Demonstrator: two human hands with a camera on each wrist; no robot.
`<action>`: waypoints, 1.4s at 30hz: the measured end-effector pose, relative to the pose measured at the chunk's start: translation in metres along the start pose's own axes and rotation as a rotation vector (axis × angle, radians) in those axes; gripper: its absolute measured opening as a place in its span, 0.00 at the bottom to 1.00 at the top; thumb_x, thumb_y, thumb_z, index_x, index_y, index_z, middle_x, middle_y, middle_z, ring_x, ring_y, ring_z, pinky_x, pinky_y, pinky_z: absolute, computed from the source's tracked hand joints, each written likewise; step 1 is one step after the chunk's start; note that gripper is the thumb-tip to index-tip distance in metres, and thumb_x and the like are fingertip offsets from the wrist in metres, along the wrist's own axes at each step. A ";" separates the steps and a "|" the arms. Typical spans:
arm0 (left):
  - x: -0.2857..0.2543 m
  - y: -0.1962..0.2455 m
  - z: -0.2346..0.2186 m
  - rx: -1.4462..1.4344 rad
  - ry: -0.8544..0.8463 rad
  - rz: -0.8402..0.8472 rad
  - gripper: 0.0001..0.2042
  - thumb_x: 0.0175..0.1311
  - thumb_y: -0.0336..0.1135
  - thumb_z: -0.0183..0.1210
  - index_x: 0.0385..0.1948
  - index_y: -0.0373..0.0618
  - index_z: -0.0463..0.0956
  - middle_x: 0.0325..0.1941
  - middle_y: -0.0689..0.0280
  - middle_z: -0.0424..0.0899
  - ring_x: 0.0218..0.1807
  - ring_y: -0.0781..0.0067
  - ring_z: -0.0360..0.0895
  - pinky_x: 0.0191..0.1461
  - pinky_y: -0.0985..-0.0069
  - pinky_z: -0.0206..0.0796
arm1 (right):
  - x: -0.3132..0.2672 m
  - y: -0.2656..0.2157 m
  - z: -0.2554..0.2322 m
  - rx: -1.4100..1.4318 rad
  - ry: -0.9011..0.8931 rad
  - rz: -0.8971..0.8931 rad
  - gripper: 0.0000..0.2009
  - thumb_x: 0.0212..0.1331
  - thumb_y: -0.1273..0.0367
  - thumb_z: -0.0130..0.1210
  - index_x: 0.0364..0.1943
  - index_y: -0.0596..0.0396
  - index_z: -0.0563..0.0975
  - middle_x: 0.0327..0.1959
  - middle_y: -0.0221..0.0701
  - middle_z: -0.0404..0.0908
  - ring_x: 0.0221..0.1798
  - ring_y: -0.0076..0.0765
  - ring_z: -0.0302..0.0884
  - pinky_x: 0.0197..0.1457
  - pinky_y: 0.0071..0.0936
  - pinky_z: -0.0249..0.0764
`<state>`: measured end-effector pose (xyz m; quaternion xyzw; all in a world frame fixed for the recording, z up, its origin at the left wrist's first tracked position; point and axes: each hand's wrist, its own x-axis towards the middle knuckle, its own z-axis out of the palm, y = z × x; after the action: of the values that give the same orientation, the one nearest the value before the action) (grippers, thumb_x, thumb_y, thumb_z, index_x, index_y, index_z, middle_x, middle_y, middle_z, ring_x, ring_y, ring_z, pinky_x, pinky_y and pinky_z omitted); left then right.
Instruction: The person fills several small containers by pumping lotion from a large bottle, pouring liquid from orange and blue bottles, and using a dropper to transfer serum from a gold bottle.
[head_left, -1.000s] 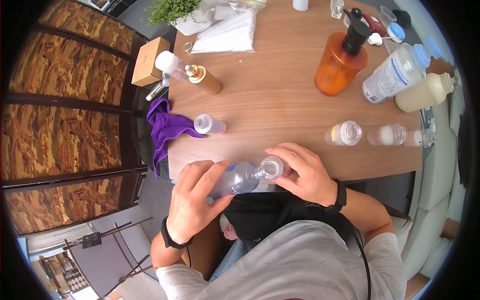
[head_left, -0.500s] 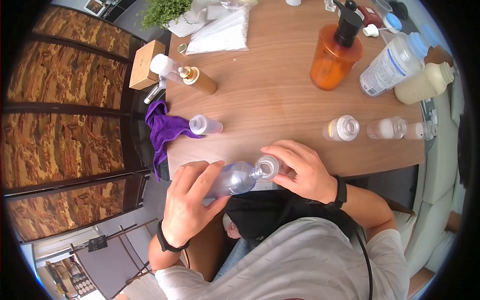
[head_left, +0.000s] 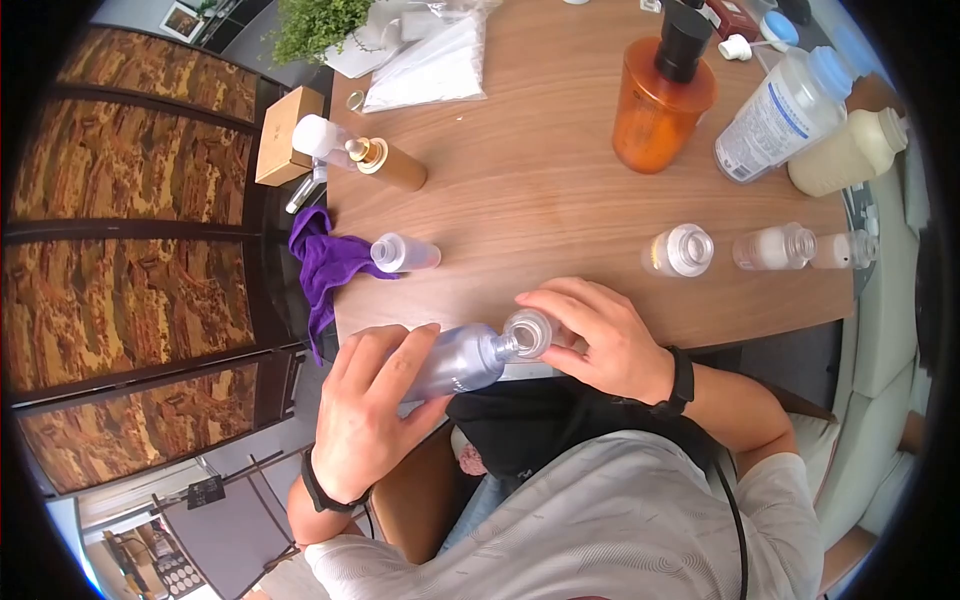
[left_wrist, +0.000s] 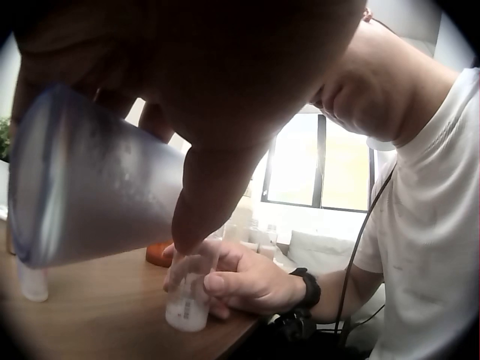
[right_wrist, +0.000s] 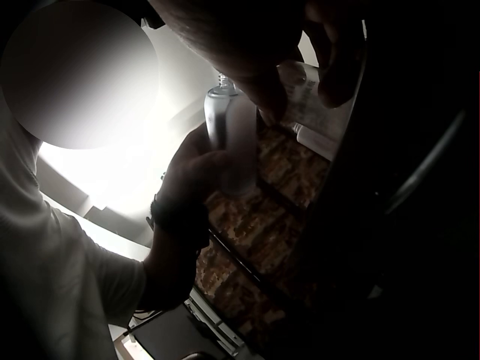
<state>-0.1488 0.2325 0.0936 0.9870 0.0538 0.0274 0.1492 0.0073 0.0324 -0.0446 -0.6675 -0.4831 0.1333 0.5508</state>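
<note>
My left hand (head_left: 365, 415) grips a bluish translucent bottle (head_left: 458, 366), tipped so that its narrow threaded neck points right. That neck meets the mouth of a small clear bottle (head_left: 530, 330), held near the table's front edge by my right hand (head_left: 600, 340) with thumb and fingers on its sides. Something white shows in the lower part of this small bottle in the left wrist view, where its body (left_wrist: 187, 304) stands nearly upright. The right wrist view is dark, but the bluish bottle (right_wrist: 231, 127) shows there in the left hand.
On the wooden table (head_left: 530, 190), a small uncapped bottle (head_left: 405, 253) stands by a purple cloth (head_left: 330, 260). Three clear bottles, one nearest (head_left: 680, 250), line the right. Behind are an amber pump bottle (head_left: 660, 110), a labelled bottle (head_left: 775, 120) and a gold dropper bottle (head_left: 390, 165).
The head view has shifted a little, so the table things sit slightly higher and farther left. Both hands keep their grips, and the bluish bottle's neck stays at the small bottle's mouth.
</note>
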 end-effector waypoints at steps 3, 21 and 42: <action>0.001 0.001 -0.003 0.015 -0.015 0.001 0.34 0.36 0.25 0.77 0.56 0.41 0.81 0.49 0.54 0.82 0.48 0.48 0.79 0.53 0.58 0.74 | 0.000 0.000 0.001 0.007 0.007 -0.006 0.27 0.54 0.69 0.71 0.61 0.50 0.78 0.54 0.35 0.82 0.46 0.48 0.81 0.50 0.40 0.79; 0.008 0.009 -0.017 0.066 -0.083 0.019 0.35 0.38 0.24 0.76 0.58 0.41 0.80 0.49 0.55 0.82 0.49 0.48 0.79 0.53 0.58 0.75 | 0.001 0.000 0.000 0.018 0.018 -0.001 0.25 0.57 0.67 0.71 0.60 0.52 0.78 0.53 0.36 0.82 0.47 0.49 0.82 0.51 0.41 0.79; 0.012 0.017 -0.029 0.122 -0.167 -0.015 0.35 0.40 0.25 0.76 0.59 0.41 0.79 0.50 0.56 0.82 0.50 0.49 0.78 0.54 0.58 0.74 | 0.000 0.000 0.000 0.011 0.013 0.002 0.24 0.58 0.66 0.70 0.60 0.51 0.78 0.53 0.37 0.82 0.49 0.50 0.83 0.53 0.42 0.79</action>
<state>-0.1371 0.2258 0.1270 0.9926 0.0500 -0.0595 0.0928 0.0074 0.0325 -0.0442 -0.6656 -0.4781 0.1320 0.5577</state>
